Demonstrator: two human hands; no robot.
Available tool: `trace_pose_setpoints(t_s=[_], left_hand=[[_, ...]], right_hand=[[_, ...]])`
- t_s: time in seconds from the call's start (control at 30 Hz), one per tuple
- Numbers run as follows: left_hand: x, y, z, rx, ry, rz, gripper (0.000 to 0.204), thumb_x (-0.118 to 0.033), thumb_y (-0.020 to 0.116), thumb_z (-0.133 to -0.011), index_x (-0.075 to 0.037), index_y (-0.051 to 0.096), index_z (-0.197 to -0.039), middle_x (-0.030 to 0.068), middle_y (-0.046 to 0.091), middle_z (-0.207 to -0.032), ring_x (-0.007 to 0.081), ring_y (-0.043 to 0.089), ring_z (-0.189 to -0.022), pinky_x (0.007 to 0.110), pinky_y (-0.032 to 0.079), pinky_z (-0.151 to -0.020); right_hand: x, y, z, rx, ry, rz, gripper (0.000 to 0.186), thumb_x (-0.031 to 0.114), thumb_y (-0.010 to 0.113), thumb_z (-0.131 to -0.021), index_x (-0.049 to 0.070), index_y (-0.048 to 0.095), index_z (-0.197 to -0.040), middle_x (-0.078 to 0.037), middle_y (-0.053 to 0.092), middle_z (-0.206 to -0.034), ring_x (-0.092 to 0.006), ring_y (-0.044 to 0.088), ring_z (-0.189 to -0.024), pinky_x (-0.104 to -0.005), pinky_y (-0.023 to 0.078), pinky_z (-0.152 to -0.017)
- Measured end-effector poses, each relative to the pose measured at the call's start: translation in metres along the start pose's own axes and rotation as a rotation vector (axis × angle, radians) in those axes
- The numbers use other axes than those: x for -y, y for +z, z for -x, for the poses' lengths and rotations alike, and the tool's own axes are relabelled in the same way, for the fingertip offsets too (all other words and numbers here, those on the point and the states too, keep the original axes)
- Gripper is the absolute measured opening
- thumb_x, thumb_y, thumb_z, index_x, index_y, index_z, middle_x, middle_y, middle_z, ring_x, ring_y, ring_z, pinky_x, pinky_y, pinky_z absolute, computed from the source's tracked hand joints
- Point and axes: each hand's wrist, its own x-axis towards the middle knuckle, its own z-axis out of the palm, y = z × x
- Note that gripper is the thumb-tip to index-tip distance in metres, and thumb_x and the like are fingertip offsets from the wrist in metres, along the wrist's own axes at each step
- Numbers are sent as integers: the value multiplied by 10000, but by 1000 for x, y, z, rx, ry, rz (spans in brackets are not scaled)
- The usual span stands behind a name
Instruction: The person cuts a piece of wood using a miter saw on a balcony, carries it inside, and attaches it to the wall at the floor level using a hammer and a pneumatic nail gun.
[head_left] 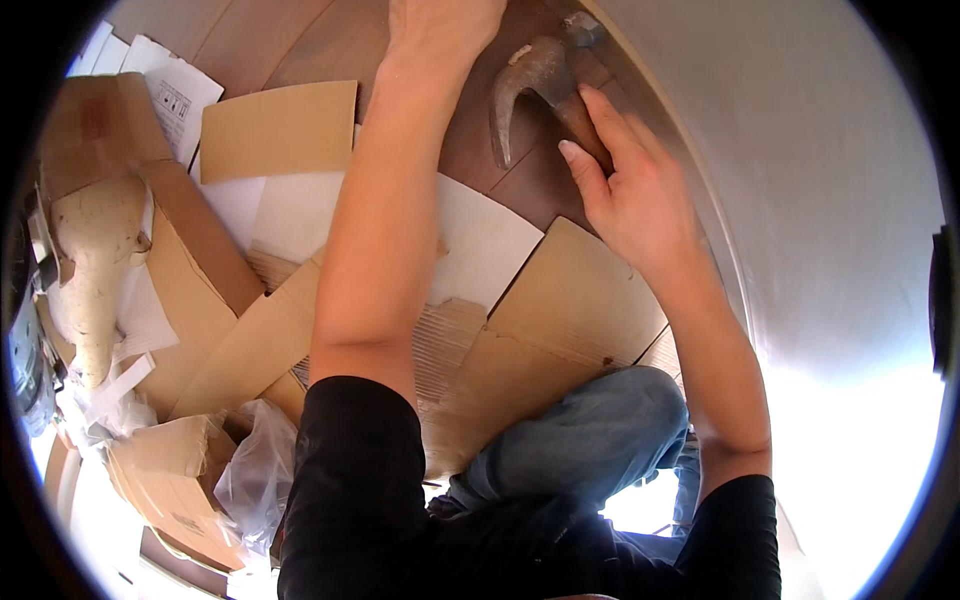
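Note:
A claw hammer (543,70) with a worn metal head and a wooden handle is near the brown wood-plank floor's far right side. My right hand (632,180) is closed round its handle, with the thumb on one side and the index finger along the other. The curved claw points left and toward me. My left arm stretches far ahead, and only the wrist and part of my left hand (445,22) show at the top edge. Its fingers are cut off by the frame, so what they touch is hidden.
Flattened cardboard sheets (560,290) cover the floor before my bent knee (590,425). An open cardboard box (170,480) with clear plastic (262,470) stands at lower left. A pale, peeling object (95,260) lies at far left. A smooth grey wall panel (800,150) curves along the right.

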Motion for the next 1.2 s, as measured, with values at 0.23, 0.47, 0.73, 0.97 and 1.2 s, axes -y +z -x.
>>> trace_pose_setpoints(t_s=[0.23, 0.47, 0.73, 0.97, 1.2], left_hand=[[-8, -5, -3, 160, 150, -155, 242, -11, 659, -876, 14, 686, -1115, 210, 636, -1336, 396, 669, -1083, 439, 556, -926], [-31, -19, 4, 263, 15, -179, 530, 114, 521, -790, -26, 614, -1292, 215, 569, -1464, 425, 657, -1136, 473, 560, -936], [-20, -28, 4, 374, 10, -185, 595, 91, 483, -846, -81, 592, -1404, 180, 515, -1535, 416, 647, -1170, 457, 550, -970], [-24, -29, 6, 455, 24, -240, 603, 66, 486, -886, -70, 551, -1470, 185, 471, -1574, 418, 641, -1181, 453, 540, -982], [-7, -20, 21, 479, 99, -399, 698, -7, 546, -891, -12, 383, -1569, 228, 339, -1649, 422, 567, -1289, 508, 467, -1072]], right_hand=[[-9, 5, -4, 4, -5, 33, 528, 372, 622, -992, 160, 543, -1469, -151, 677, -1093, -401, 700, -872, -529, 570, -760], [-17, 9, -5, -13, -93, 25, 519, 340, 637, -988, 175, 543, -1471, -138, 661, -1036, -397, 699, -775, -506, 587, -678], [-13, 13, 3, 48, -156, -34, 511, 295, 669, -970, 140, 569, -1447, -154, 661, -1018, -401, 693, -735, -507, 589, -653], [-14, 12, -2, -16, 0, -37, 505, 329, 634, -986, 135, 563, -1446, -179, 684, -1077, -417, 702, -857, -501, 594, -733], [-20, 5, 51, -108, -34, -217, 521, 259, 709, -945, 118, 578, -1430, -177, 687, -1061, -388, 699, -882, -445, 592, -770]])
